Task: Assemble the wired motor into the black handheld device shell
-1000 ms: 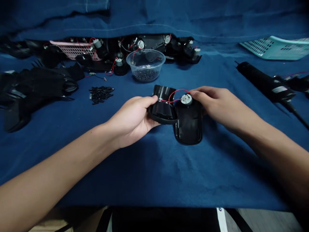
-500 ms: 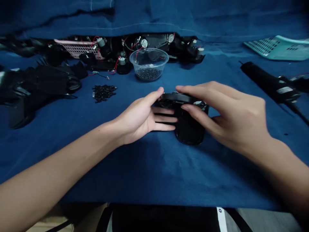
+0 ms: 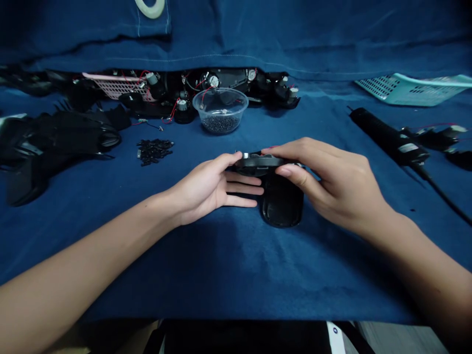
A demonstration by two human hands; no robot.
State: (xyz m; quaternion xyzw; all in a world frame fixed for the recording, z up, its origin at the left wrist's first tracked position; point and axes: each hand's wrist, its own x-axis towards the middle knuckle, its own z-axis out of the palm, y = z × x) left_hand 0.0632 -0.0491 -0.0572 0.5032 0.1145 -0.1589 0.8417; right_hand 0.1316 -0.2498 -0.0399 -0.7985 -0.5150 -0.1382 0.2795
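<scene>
A black plastic housing [image 3: 254,166] is held between both hands above the blue cloth. My left hand [image 3: 206,189] grips its left end, thumb on top, the other fingers stretched out below it. With thumb and fingers, my right hand [image 3: 324,182] pinches the right end of the same piece. The housing has a handle-like part [image 3: 282,204], black and rounded at its lower end, which hangs or lies below; whether the two are joined cannot be made out. The right fingers hide part of the housing's far side.
A clear bowl [image 3: 221,118] of tiny dark screws stands beyond the hands, left of it a pile of small black parts [image 3: 154,150]. A black corded tool [image 3: 391,137] lies right. Pink [image 3: 118,87] and teal baskets [image 3: 416,91] sit behind; black housings [image 3: 66,142] lie left.
The view has shifted, so the table things appear lower and some further left. Both hands keep hold of the black housing, which looks slightly tilted differently.
</scene>
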